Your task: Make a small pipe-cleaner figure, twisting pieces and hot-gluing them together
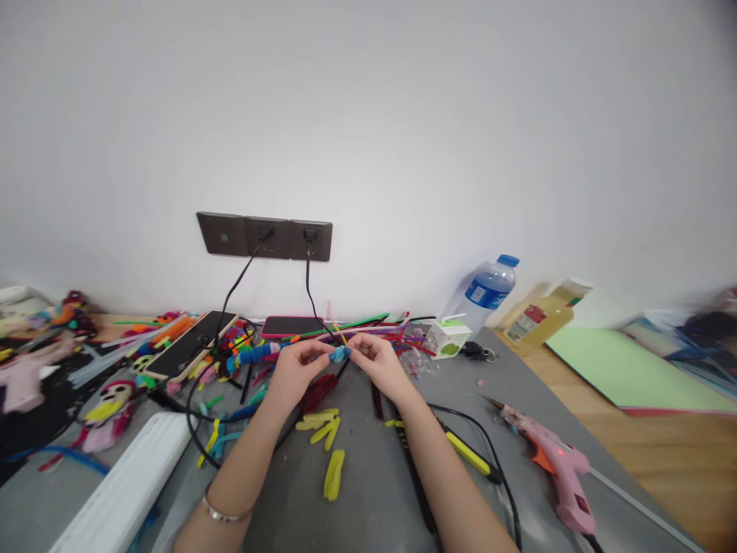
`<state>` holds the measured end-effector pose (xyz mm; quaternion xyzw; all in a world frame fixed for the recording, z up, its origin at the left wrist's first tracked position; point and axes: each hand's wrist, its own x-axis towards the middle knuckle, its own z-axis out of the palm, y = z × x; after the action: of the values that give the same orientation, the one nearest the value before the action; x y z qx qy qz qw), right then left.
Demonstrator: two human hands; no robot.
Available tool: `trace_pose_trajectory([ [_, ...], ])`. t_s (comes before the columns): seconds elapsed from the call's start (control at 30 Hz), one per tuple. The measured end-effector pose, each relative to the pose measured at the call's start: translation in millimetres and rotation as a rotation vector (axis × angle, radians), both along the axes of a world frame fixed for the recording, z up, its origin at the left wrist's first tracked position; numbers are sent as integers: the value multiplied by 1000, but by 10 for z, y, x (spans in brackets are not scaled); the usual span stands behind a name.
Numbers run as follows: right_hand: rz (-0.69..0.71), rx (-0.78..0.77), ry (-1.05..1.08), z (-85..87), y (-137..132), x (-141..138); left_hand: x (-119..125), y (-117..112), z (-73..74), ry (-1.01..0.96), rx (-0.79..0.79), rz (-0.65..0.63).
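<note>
A small light-blue twisted piece [338, 354], which looks like bent pipe cleaner, is held up between my two hands. My left hand [296, 370] pinches its left side with thumb and fingertips. From the right, my right hand [377, 364] pinches the other side, its fingers closed. Below them on the grey table lie several short yellow fuzzy strips [325, 430] and a folded yellow piece [334, 475]. Behind the hands, long coloured pipe cleaners [397, 330] are heaped near the wall. A dark red fuzzy piece [319, 392] sits beside my left wrist.
At right lies a pink glue gun [561, 468] with its cord. Yellow-and-black cutters [469, 453] are beside my right forearm. A white bar [130, 484], black cables, a phone [193, 346] and fuzzy dolls [109, 407] crowd the left. A water bottle [489, 293] stands behind a small box [447, 338].
</note>
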<state>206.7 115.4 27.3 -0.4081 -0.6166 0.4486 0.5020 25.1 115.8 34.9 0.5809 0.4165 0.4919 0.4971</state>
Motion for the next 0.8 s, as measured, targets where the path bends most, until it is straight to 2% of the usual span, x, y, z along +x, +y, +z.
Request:
trace_pose_trajectory([
  [0.2, -46, 26, -89, -11, 0, -18, -5, 2, -7, 28, 9, 9],
  [0.43, -124, 125, -163, 24, -32, -48, 1, 13, -31, -15, 13, 63],
  [0.7, -215, 206, -137, 31, -39, -69, 6, -12, 83, -171, -95, 181],
  [0.8, -195, 277, -139, 55, -51, -68, 3, -22, 108, -196, -127, 201],
])
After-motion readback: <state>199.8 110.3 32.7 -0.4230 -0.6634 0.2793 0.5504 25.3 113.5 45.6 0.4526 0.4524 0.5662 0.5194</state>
